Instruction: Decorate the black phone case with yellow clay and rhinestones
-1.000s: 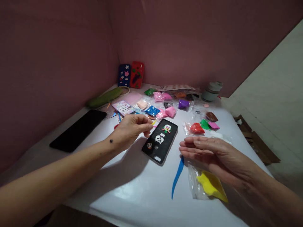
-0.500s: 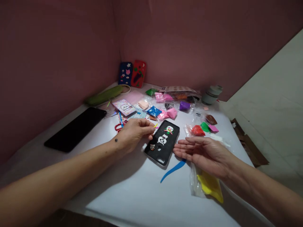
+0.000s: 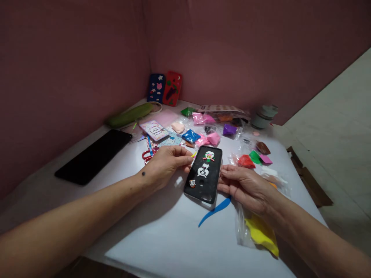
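A black phone case (image 3: 211,181) with small clay-like figures on its back is held slightly tilted just above the white table. My left hand (image 3: 169,164) is closed at its left edge, thumb and fingers together. A small yellow bit (image 3: 194,155) shows by those fingertips; whether it is held I cannot tell. My right hand (image 3: 246,185) grips the case's right edge, thumb on the near side and fingers partly behind it. Below the case lies a blue modelling tool (image 3: 214,211). A bag of yellow clay (image 3: 262,233) lies under my right wrist.
Red-handled scissors (image 3: 147,155) lie beside my left hand. Several clay packets, one blue (image 3: 191,136) and one purple (image 3: 229,129), spread behind the case. A black phone-like slab (image 3: 94,156) is at left. Two decorated cases, blue (image 3: 156,88) and red (image 3: 172,88), lean on the wall.
My right hand has closed from flat, spread fingers onto the case's right edge. The case has shifted slightly right and tilted. My left hand stays at its left edge.
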{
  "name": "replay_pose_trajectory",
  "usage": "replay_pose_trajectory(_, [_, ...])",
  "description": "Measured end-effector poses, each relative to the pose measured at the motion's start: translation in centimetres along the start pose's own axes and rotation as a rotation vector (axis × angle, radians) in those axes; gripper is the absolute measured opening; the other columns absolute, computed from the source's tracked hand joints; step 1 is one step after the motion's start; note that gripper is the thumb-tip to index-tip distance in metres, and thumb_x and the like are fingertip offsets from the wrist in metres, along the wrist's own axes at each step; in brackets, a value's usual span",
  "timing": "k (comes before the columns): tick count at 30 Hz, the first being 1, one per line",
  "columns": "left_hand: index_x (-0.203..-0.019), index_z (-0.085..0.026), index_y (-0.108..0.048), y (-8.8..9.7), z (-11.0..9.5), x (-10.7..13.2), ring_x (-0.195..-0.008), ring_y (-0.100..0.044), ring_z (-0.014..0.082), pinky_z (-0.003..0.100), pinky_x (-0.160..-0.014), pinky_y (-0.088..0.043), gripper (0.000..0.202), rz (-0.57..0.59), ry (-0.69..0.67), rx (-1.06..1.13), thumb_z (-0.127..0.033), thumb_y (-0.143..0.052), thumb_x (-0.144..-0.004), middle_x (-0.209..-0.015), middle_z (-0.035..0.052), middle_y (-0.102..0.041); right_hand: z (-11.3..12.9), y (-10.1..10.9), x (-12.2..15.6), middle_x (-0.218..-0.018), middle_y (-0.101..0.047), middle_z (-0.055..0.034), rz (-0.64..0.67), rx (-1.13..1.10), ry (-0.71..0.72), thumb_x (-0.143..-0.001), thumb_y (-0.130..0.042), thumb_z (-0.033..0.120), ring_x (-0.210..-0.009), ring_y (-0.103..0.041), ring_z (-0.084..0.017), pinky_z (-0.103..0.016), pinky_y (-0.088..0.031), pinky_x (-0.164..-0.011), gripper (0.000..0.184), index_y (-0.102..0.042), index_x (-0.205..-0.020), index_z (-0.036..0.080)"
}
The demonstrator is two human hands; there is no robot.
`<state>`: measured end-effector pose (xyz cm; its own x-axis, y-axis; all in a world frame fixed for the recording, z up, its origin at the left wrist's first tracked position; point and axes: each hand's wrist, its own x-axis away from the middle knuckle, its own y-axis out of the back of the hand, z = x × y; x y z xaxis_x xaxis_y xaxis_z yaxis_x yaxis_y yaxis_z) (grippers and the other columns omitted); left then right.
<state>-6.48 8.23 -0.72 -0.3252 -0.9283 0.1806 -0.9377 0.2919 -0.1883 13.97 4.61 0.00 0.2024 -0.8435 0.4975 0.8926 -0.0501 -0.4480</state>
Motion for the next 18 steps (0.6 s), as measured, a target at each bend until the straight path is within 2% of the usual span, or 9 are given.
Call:
replay_pose_trajectory(4, [-0.069,-0.013,-0.061,0.0,0.0,0.2,-0.053,-0.052,0.0082,0.022,-0.058,-0.043,0.011,0.016,-0.015,-0.052,-0.022,-0.066,-0.074,-0.059,-0.0010,-0.058,-0.6,-0.1,-0.4,-0.096,-0.072,-0.0138,0.031,-0.054,0.014,-0.083,-0.052,0.002,-0.087,-0.071,-0.020,-0.033,-0.055,-0.085,0.020,-0.066,-0.094,0.009])
replay_pose_trajectory(8, [-0.072,-0.015,-0.063,-0.3,-0.8,0.7,-0.055,-0.052,0.0092,0.020,-0.056,-0.041,0.008,-0.013,-0.055,-0.242,-0.022,-0.061,-0.076,-0.059,-0.0024,-0.059,-1.2,0.3,-0.8,-0.094,-0.071,-0.0101,0.018,-0.101,0.032,-0.085,-0.052,0.003,-0.085,-0.070,-0.017,-0.033,-0.053,-0.087,0.018,-0.065,-0.094,0.012])
replay_pose_trajectory(11, [-0.071,-0.016,-0.065,-0.7,-1.9,1.3,-0.058,-0.052,0.0086,0.019,-0.057,-0.039,0.007,-0.077,-0.194,-0.517,-0.018,-0.061,-0.076,-0.062,-0.0032,-0.060,-1.4,0.7,-1.0,-0.097,-0.070,-0.0092,0.034,-0.123,0.044,-0.083,-0.054,0.002,-0.087,-0.069,-0.017,-0.034,-0.052,-0.088,0.019,-0.064,-0.096,0.012])
replay_pose_trajectory(13, [-0.070,-0.016,-0.066,-0.9,-2.5,1.7,-0.061,-0.052,0.0083,0.019,-0.060,-0.039,0.007,-0.076,-0.324,-0.658,-0.015,-0.061,-0.076,-0.065,-0.0034,-0.062,-1.4,0.7,-1.0,-0.103,-0.069,-0.0092,0.052,-0.128,0.054,-0.082,-0.055,0.002,-0.090,-0.069,-0.018,-0.036,-0.052,-0.089,0.021,-0.064,-0.098,0.013])
replay_pose_trajectory(15, [-0.069,-0.017,-0.066,-1.3,-3.2,2.0,-0.062,-0.053,0.0084,0.018,-0.060,-0.039,0.008,-0.060,-0.428,-0.729,-0.013,-0.061,-0.075,-0.066,-0.0033,-0.063,-1.4,0.6,-0.9,-0.108,-0.068,-0.0092,0.066,-0.131,0.064,-0.082,-0.056,0.003,-0.094,-0.068,-0.019,-0.036,-0.051,-0.090,0.021,-0.063,-0.100,0.013])
replay_pose_trajectory(18, [-0.067,-0.017,-0.066,-2.0,-4.6,2.4,-0.061,-0.053,0.0092,0.018,-0.058,-0.039,0.009,-0.084,-0.470,-0.771,-0.013,-0.062,-0.074,-0.063,-0.0031,-0.062,-1.4,0.5,-0.9,-0.111,-0.068,-0.0082,0.083,-0.140,0.078,-0.081,-0.060,0.004,-0.096,-0.067,-0.019,-0.036,-0.050,-0.092,0.022,-0.063,-0.099,0.015])
